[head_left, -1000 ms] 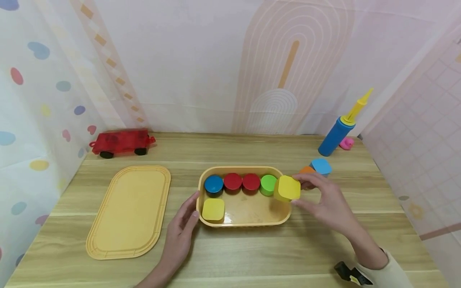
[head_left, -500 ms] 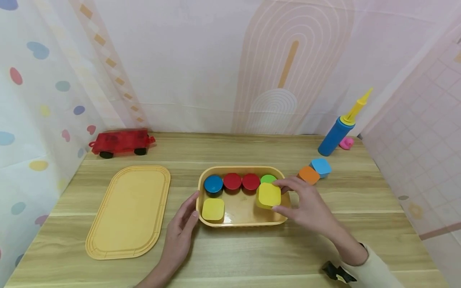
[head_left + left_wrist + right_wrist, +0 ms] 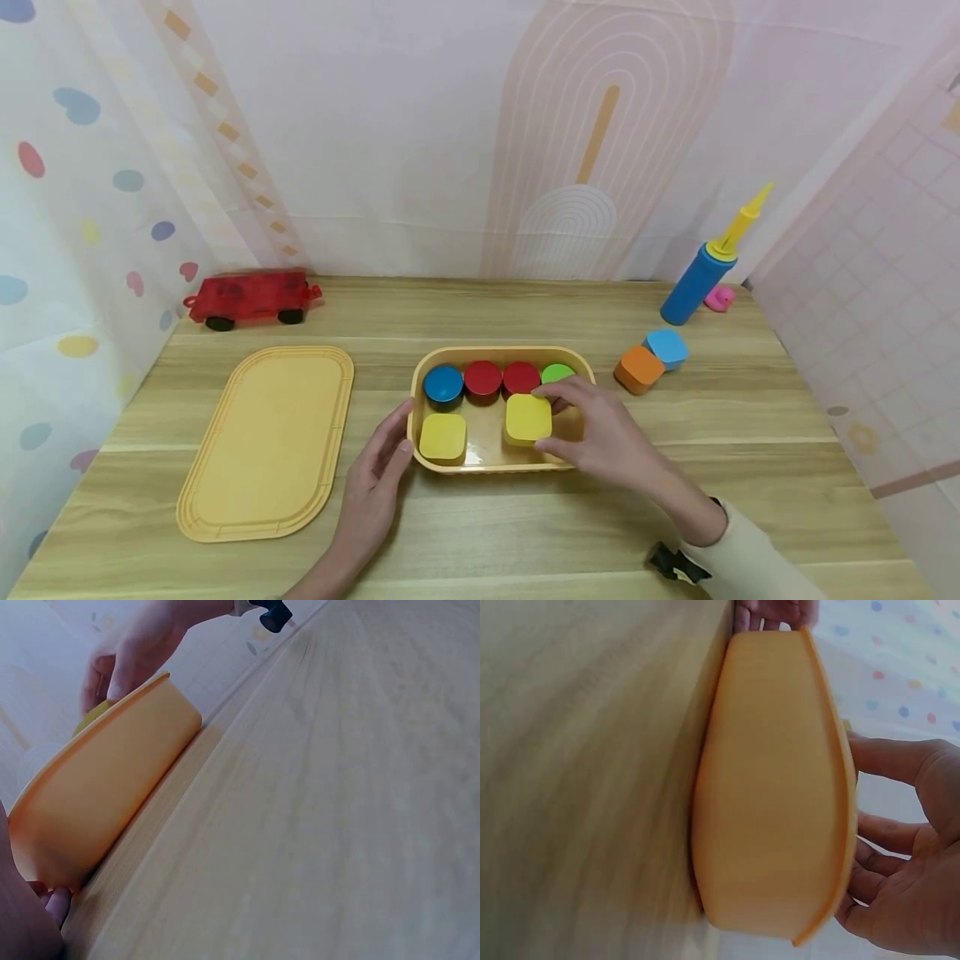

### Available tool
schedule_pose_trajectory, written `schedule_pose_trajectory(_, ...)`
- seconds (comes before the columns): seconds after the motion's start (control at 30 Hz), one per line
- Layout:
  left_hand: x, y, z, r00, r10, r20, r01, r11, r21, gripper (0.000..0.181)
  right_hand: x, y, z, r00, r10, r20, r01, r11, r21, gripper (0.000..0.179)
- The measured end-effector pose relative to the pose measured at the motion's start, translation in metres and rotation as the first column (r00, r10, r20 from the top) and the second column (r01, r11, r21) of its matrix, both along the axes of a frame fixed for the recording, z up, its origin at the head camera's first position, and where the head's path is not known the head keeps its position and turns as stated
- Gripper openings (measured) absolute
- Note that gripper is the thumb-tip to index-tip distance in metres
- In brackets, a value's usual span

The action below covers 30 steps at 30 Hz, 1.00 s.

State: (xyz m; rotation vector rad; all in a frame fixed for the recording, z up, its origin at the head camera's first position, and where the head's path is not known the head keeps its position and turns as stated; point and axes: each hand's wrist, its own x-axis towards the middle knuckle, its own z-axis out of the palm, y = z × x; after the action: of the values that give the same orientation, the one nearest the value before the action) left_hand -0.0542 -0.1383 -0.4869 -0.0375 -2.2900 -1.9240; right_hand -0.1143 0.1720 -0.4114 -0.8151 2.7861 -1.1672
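My right hand (image 3: 606, 435) pinches a yellow rounded-square block (image 3: 528, 417) between thumb and fingers, over the front half of a shallow yellow-orange box (image 3: 487, 469). At the box's left end, my left hand (image 3: 372, 486) rests its relaxed fingertips against the outer wall. Inside, along the back, stand a blue round block (image 3: 443, 384), two red round blocks (image 3: 482, 379) and a green one (image 3: 557, 373), partly behind my right fingers. Another yellow block (image 3: 442, 436) occupies the front left corner. In the right wrist view the box wall (image 3: 772, 780) hides most of the held block.
A flat yellow lid (image 3: 266, 442) lies left of the box. Behind it stands a red toy wagon (image 3: 253, 297). To the right are an orange block (image 3: 639, 369), a light blue block (image 3: 666, 348), a blue and yellow pump (image 3: 699, 282) and a pink duck (image 3: 719, 298).
My right hand has carried the yellow block leftward from the box's right end to over its front middle, uncovering the orange block. My left hand has stayed at the box's left end.
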Motion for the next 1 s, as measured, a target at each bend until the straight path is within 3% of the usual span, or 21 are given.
schedule_pose_trajectory(0.33,-0.001,0.0,0.0,1.0,0.002,-0.009,-0.002,1.0,-0.002,0.046,-0.006,-0.02,-0.006,0.996,0.015,0.084,-0.021,0.997,0.071,0.059)
schedule_pose_trajectory(0.73,-0.001,0.0,0.0,1.0,0.002,-0.005,-0.001,1.0,0.002,0.046,-0.015,-0.033,-0.012,0.992,0.051,0.116,-0.058,0.997,0.056,0.054)
schedule_pose_trajectory(1.0,-0.001,0.0,0.001,1.0,0.0,-0.007,0.0,1.0,0.003,0.046,-0.018,-0.036,-0.012,0.979,0.054,0.196,-0.056,0.998,0.003,0.054)
